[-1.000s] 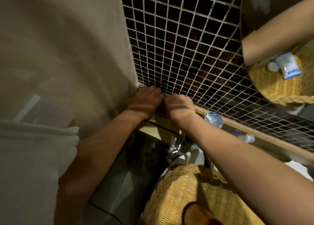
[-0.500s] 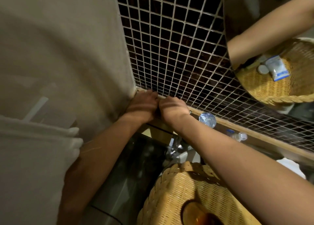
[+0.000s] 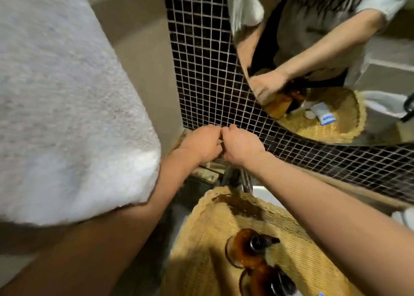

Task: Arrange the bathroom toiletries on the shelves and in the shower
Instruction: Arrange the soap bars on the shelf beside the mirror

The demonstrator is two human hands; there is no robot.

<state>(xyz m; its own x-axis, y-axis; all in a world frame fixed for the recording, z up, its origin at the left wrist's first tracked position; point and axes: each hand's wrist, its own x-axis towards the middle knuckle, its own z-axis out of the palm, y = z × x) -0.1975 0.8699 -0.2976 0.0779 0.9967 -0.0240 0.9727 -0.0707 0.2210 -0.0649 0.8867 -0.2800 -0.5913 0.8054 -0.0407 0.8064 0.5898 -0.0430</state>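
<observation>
My left hand and my right hand are pressed together, fingers curled, at the corner where the beige wall meets the dark mosaic tiles. They sit on a narrow wooden ledge. What they hold is hidden from above. The round mirror reflects an amber-brown bottle beside the hands. Below my arms a wicker basket holds two amber pump bottles.
A white towel hangs at the left, close to my left forearm. A chrome tap stands under my hands, behind the basket. The mirror also reflects a white and blue tube in the basket.
Both hands have stayed together at the corner ledge. My view has shifted, so the towel, the mirror and the amber bottles in the basket show more.
</observation>
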